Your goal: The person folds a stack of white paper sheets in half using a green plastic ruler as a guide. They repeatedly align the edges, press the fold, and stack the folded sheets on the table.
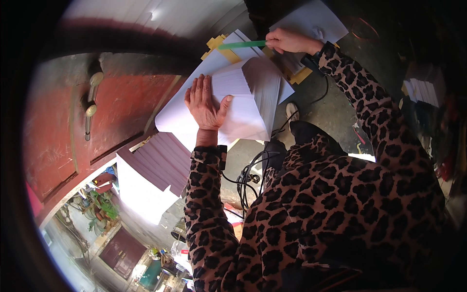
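My left hand (pixel 205 103) lies flat, palm down and fingers spread, on a thick stack of white paper sheets (pixel 240 120). The near and right edges of this stack are fanned in steps. In my right hand (pixel 290 41) is the end of a flat green strip-like tool (pixel 242 45), which points left above the far part of the stack. Under that tool are more white sheets and yellow paper pieces (pixel 215 44). Beside my right hand lies another pile of white paper (pixel 310 22) with yellow sheets (pixel 301 76) under it.
A second tall stack of paper (pixel 160 160) stands at the lower left, next to a red wooden door with metal handles (pixel 91 109). Black cables (pixel 248 179) hang near my legs. Another paper bundle (pixel 419 91) sits at the right. Potted plants (pixel 104 206) are outside the doorway.
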Demonstrator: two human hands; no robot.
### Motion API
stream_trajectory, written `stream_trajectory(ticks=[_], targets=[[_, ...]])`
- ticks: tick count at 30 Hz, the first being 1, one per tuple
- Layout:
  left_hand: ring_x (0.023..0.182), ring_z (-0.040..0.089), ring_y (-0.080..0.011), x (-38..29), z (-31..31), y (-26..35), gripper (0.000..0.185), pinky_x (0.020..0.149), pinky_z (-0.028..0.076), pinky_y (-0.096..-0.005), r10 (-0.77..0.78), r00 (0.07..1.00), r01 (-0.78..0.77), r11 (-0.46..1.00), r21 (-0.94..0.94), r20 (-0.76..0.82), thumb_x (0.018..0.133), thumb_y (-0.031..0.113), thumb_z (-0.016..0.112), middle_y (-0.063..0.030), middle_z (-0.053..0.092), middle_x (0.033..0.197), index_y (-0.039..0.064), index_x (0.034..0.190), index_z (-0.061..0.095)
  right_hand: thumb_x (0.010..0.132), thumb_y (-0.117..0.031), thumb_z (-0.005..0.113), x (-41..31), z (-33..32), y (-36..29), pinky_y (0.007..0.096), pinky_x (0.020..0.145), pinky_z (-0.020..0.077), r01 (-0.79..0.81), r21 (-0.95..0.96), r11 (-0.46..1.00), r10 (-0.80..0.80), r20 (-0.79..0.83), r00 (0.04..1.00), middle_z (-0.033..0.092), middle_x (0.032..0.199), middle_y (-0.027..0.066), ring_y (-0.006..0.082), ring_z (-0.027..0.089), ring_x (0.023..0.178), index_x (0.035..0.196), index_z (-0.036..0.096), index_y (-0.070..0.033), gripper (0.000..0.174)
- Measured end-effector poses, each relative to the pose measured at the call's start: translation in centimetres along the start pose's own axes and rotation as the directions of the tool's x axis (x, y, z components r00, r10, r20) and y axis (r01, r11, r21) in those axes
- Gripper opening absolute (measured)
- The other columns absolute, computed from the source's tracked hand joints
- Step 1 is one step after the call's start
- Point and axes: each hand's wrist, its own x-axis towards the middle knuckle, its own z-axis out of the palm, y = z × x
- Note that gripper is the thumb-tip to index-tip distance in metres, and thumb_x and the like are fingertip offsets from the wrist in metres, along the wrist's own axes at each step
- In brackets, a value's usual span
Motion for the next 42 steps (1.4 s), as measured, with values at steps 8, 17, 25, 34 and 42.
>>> stream_trajectory(ticks=[8,17,25,34,42], targets=[[0.114,0.048,-0.0307,-0.2,-0.1,0.8,0.074,0.099,0.027,-0.0436,0.061,0.998,-0.061,0.998,0.027,-0.014,0.082,0.063,0.043,-0.0170,0.053,0.120,0.000,0.120,0.052,0.085,-0.018,0.052,-9.4,-0.4,4.9,0.0362,0.055,0.0391,0.103,-0.254,0.962,-0.033,0.263,0.964,0.051,0.060,0.0126,0.0250,0.049,0.057,0.072,0.053,0.002,0.023],[0.115,0.047,-0.0304,0.7,0.7,0.7,0.073,0.099,0.027,-0.0434,0.033,0.999,-0.032,0.999,0.040,-0.033,0.083,0.063,0.042,-0.0170,0.053,0.120,0.000,0.120,0.052,0.088,-0.015,0.052,-11.3,7.3,6.6,0.0301,0.052,0.0376,-0.012,0.079,0.997,-0.007,0.240,0.971,0.048,0.058,0.0054,0.0127,0.044,0.054,0.071,0.052,0.000,0.023],[0.111,0.049,-0.0321,1.0,0.9,0.6,0.070,0.097,0.030,-0.0439,0.019,0.997,-0.018,1.000,0.009,-0.080,0.081,0.061,0.048,-0.0183,0.055,0.118,0.001,0.117,0.055,0.083,-0.015,0.055,-9.3,25.4,1.1,0.0368,0.059,0.0451,0.304,0.304,0.903,-0.253,-0.196,0.947,0.058,0.067,0.0125,0.0245,0.057,0.062,0.079,0.059,0.000,0.015],[0.111,0.051,-0.0325,1.3,0.9,0.8,0.069,0.097,0.031,-0.0447,0.011,0.993,-0.012,1.000,-0.016,-0.114,0.079,0.059,0.053,-0.0197,0.056,0.117,0.000,0.115,0.057,0.082,-0.022,0.058,-6.9,33.0,-8.5,0.0423,0.067,0.0480,0.218,-0.101,0.971,-0.132,0.533,0.836,0.061,0.071,0.0150,0.0336,0.061,0.073,0.074,0.059,0.001,0.024],[0.114,0.049,-0.0332,1.1,1.2,0.4,0.066,0.099,0.030,-0.0444,-0.005,0.994,0.004,1.000,-0.012,-0.108,0.081,0.055,0.054,-0.0195,0.054,0.122,0.000,0.117,0.056,0.089,-0.020,0.051,-9.8,12.8,-6.0,0.0288,0.048,0.0407,0.021,0.322,0.947,-0.288,0.815,0.502,0.053,0.054,0.0026,0.0115,0.048,0.048,0.078,0.060,-0.002,0.024]])
